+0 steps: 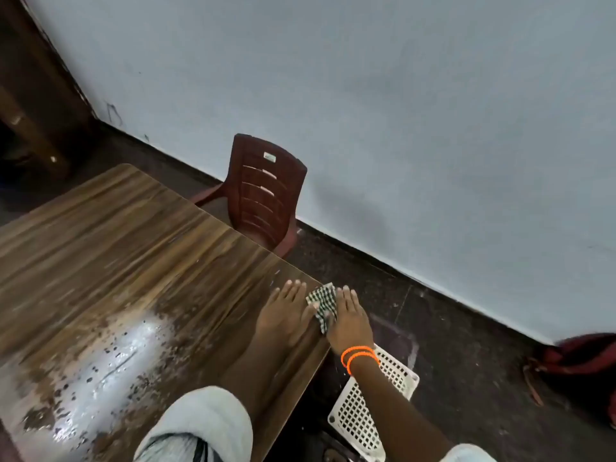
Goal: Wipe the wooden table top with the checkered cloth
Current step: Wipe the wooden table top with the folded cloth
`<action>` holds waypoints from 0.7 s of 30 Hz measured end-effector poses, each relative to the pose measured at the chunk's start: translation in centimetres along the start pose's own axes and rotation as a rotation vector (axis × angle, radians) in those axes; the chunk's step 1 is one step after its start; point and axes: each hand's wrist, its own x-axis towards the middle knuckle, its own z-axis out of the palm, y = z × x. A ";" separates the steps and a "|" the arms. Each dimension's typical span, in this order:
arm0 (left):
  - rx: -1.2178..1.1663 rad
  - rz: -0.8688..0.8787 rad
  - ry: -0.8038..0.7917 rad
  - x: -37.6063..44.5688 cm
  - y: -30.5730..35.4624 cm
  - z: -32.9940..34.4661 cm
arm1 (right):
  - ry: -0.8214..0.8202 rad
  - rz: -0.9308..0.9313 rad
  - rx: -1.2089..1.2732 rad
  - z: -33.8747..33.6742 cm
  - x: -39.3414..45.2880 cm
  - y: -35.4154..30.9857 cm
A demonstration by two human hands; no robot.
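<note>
A: What did each grip hold?

B: Both lay flat, fingers spread. The right hand [350, 320] pressed the small folded checkered cloth [322, 305] onto the desk's [116, 248] far right corner; the left hand [286, 311] touched its edge.

A: And the surface?

B: Streaky wood grain, glossy and wet near the person. Left lay open room; a brown slatted plastic chair [265, 195] stood beyond the edge.

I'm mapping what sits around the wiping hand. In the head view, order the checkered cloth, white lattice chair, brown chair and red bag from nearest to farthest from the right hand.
From the right hand:
1. Checkered cloth, touching it, at the table corner.
2. White lattice chair, below the wrist.
3. Brown chair, beyond the table's far edge.
4. Red bag, far right by the wall.
</note>
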 end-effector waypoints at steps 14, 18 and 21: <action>0.131 0.414 -0.131 9.8 -2.3 12.2 | 0.047 0.228 0.117 12.5 2.3 3.3; 0.180 0.459 -0.172 12.7 -2.8 13.1 | 0.076 0.245 0.079 13.7 2.9 2.9; 0.165 0.461 -0.152 13.8 -3.7 13.4 | 0.132 0.253 0.102 14.2 4.3 2.3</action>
